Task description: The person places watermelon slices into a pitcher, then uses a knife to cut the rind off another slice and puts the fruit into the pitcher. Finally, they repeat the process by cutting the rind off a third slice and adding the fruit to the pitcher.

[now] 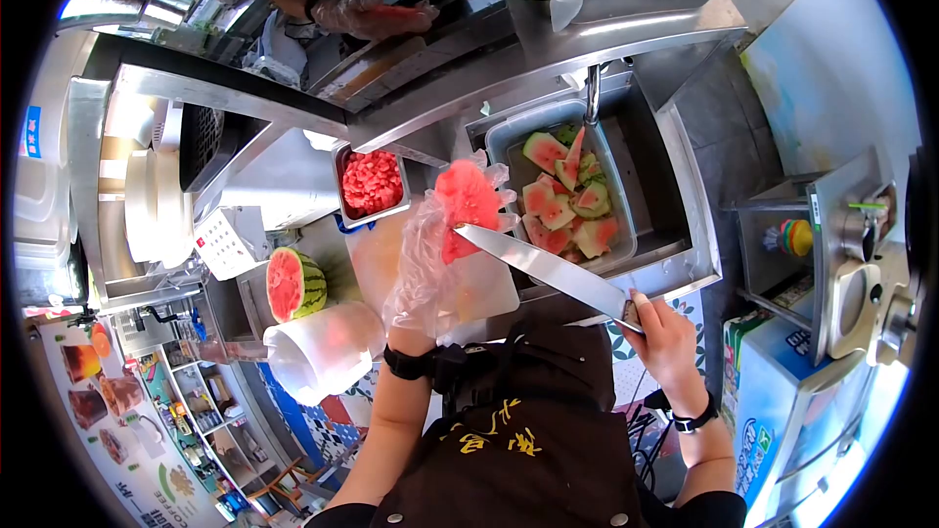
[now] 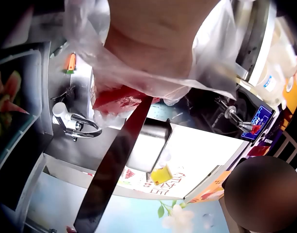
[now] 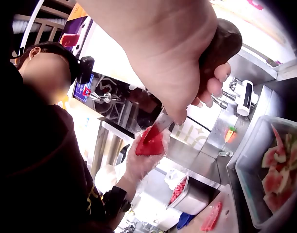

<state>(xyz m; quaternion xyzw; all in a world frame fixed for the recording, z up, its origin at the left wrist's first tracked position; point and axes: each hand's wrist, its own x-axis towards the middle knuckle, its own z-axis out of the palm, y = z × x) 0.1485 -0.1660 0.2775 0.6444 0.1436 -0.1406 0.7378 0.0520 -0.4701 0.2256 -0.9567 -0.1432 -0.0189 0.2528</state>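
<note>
A chunk of red watermelon flesh (image 1: pixel 469 194) lies in my left hand (image 1: pixel 427 254), which wears a loose clear plastic glove. Gloved fingertips show along the chunk's right edge, cupped round it above the cutting board (image 1: pixel 494 291). My right hand (image 1: pixel 668 340) is bare and grips the handle of a long, broad knife (image 1: pixel 553 272). The blade slants up to the left, its tip at the flesh. In the left wrist view the dark blade (image 2: pixel 114 167) meets the watermelon chunk (image 2: pixel 114 100). The right wrist view has the chunk (image 3: pixel 152 143) cupped in the gloved palm.
Diced watermelon fills a metal pan (image 1: pixel 341 161) behind the board. To the left are a cut watermelon (image 1: pixel 296 284) and a translucent bucket (image 1: pixel 328 352). A plastic tub (image 1: pixel 626 225) of rinds sits in the sink under a tap (image 1: pixel 593 98). Another red piece (image 3: pixel 212 217) lies on the board.
</note>
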